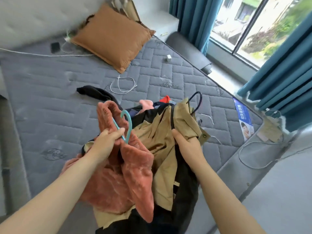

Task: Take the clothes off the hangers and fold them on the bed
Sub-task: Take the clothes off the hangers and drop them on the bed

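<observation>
Your left hand [105,141] pinches the teal hanger [129,125] carrying the rust fleece garment [133,166]. Your right hand [187,142] grips the tan garment [162,141] over the mattress [50,107] edge. Step: unhanging, apparently just begun. Next, slide the fleece off its hanger.

We see soft daylight from the window [278,31] at the far right, nearly washed out there. Shadows on the bed [50,107] are faint. Straight lines bend toward the edges, and the far left looks smeared, perhaps from motion.
</observation>
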The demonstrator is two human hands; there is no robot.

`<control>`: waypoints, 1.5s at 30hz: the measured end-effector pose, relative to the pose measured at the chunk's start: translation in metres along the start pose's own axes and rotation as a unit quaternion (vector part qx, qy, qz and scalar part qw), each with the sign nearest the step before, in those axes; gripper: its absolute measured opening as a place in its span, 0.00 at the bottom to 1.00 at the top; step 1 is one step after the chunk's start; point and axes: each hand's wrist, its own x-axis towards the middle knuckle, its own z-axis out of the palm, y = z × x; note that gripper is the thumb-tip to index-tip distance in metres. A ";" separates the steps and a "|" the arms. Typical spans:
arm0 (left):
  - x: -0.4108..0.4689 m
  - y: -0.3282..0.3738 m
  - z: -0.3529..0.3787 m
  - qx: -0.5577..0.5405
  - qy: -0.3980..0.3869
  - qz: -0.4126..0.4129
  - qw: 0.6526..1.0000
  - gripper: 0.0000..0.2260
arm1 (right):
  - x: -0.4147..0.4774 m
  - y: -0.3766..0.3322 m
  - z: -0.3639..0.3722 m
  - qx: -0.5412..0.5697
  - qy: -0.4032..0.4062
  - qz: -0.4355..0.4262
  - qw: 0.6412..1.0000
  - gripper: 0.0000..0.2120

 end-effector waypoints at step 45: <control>-0.360 -0.004 -0.622 -0.184 0.233 0.271 0.916 0.12 | -0.403 -0.311 0.513 -0.197 -0.222 -0.527 0.797 0.09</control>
